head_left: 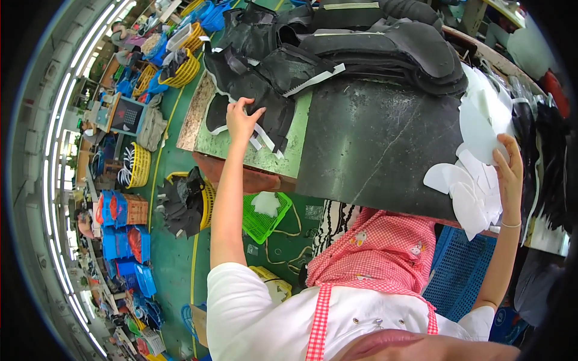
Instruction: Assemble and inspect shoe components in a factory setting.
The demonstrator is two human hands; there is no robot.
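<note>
My left hand (pixel 241 122) is over the pile of black leather-like cut pieces (pixel 280 72) at the far left of the table. Its thumb and forefinger are apart, and nothing shows between them. Whether the fingertips touch the pile cannot be made out. Several of those pieces have white strips (pixel 316 79) along their edges. At the right, my right hand (pixel 510 161) grips the edge of a white curved sheet piece (pixel 486 129), part of a white stack. Smaller white rounded pieces (pixel 466 195) lie loosely just below it.
Stacked black curved pieces (pixel 415 54) lie along the back of the black work mat (pixel 385 138). A green basket (pixel 265 216) and a yellow basket with black scraps (pixel 208 201) stand on the floor at left. Black strips (pixel 551 162) hang at far right; a blue crate (pixel 460 265) sits below the table.
</note>
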